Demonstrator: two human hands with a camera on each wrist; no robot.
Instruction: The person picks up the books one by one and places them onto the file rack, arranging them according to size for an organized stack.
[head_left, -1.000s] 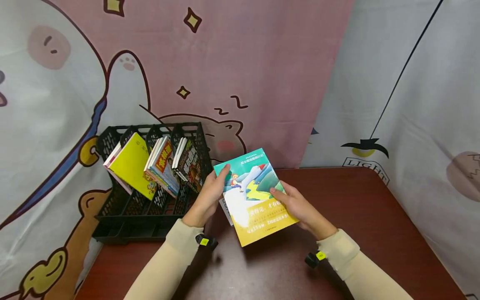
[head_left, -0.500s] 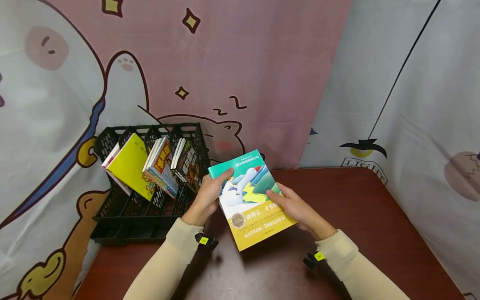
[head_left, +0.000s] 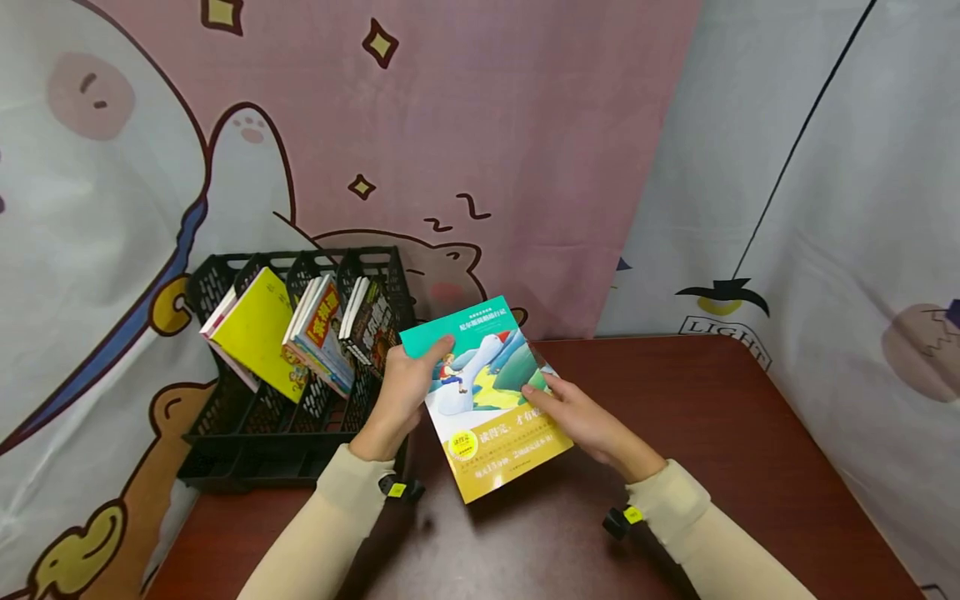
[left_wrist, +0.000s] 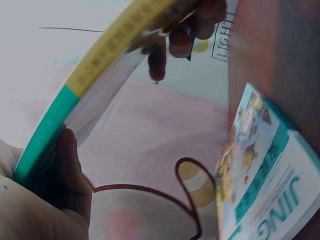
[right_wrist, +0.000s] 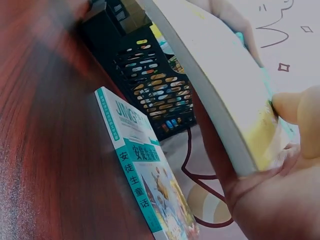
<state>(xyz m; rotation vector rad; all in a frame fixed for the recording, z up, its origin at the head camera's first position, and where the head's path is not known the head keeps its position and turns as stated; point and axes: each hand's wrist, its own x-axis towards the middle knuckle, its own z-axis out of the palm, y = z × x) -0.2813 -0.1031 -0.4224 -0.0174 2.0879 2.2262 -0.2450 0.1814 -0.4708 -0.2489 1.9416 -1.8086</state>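
A paperback book [head_left: 480, 392] with a teal, white and yellow illustrated cover is held tilted above the table by both hands. My left hand [head_left: 401, 392] grips its upper left edge, thumb on the cover. At the lower right edge, my right hand [head_left: 588, 421] pinches it, thumb on the front. The left wrist view shows its yellow and teal spine [left_wrist: 100, 60], the right wrist view its page edges [right_wrist: 200, 85]. Below it on the table lies a second book [right_wrist: 137, 150], white and teal with a picture cover; the held book hides most of it in the head view.
A black divided book rack [head_left: 292, 437] stands on the left of the brown table [head_left: 675, 400]. Its compartments hold a yellow book [head_left: 258, 333], colourful books [head_left: 322, 325] and dark-covered books [head_left: 371, 325]. A cartoon-printed cloth [head_left: 510, 150] hangs behind.
Both hands have carried the book slightly left, toward the rack. The cover's tilt has shifted a little, moving the glare off it. Both grips stay on the book.
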